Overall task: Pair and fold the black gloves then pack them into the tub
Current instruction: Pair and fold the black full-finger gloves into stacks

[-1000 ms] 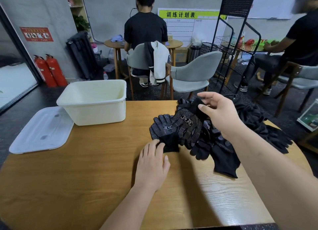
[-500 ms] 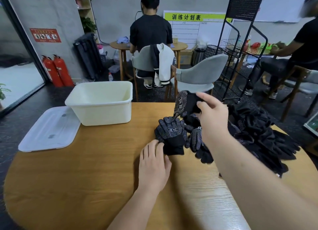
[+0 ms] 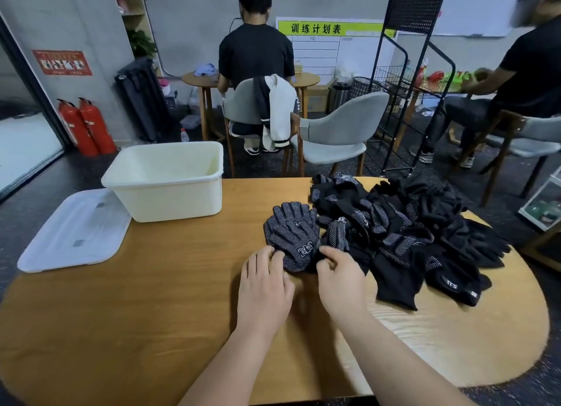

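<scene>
A pair of black dotted gloves (image 3: 291, 235) lies stacked on the wooden table (image 3: 151, 314), fingers pointing away from me. My left hand (image 3: 264, 287) grips the cuff end on its left side, fingers curled over the fabric. My right hand (image 3: 340, 275) pinches the cuff end on its right side. A loose pile of black gloves (image 3: 403, 232) spreads over the table's right half. The cream tub (image 3: 170, 190) stands at the table's far left with nothing visible inside.
The tub's white lid (image 3: 73, 232) lies flat at the table's left edge. Grey chairs (image 3: 340, 129) stand just beyond the table, with a black wire rack (image 3: 406, 80) behind. Two people sit at other tables in the background.
My right hand has come down from the lifted glove to the cuff beside my left hand. A second glove now lies on top of the first.
</scene>
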`<state>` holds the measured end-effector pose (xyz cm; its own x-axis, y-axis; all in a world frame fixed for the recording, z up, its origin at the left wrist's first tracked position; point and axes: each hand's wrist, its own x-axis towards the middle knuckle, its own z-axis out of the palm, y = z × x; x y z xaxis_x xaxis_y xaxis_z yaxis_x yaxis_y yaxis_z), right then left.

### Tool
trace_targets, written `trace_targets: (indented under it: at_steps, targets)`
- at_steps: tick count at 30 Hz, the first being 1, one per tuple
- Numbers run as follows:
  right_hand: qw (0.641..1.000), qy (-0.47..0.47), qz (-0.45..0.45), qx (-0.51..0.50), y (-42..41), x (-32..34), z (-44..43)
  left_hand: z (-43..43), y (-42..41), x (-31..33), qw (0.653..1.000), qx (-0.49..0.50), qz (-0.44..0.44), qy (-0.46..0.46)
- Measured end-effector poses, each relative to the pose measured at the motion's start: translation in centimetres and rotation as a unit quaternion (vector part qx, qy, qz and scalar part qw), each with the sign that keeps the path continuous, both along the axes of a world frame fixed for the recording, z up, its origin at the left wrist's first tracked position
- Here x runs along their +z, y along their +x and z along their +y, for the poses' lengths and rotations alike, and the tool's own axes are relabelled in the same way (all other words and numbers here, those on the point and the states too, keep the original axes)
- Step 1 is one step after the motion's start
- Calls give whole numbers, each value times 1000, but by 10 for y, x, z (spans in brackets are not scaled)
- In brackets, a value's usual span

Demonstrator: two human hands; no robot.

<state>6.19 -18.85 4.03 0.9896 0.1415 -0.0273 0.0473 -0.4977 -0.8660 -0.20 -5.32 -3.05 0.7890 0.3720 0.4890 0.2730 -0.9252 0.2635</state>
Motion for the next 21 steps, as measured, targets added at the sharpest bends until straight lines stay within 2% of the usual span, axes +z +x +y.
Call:
trace_targets:
  at_steps: [4,8,11,13,15,17,21]
  targets:
    - [997,55,-26,56,36,58,28,0,-1,-1,1000,5,6,1]
    - [970,214,-7,112,68,99,59,2,-1,-3,1000,2,7,-4]
    - [952,291,-5,94,71,97,58,2,1,-2,1000,-8,8,-7]
    - [958,280,27,64,62,74,52,1,2,-1,1000,0,9,-14]
    - [979,185,64,47,51,36,42,0,4,0,1000,3,12,-12]
    - [996,27,63,60,44,1,28,1,5,-1,1000,2,16,-9]
    - [985,-150,-81,25,50,-25,-2,1,7,-3,1000,3,24,-9]
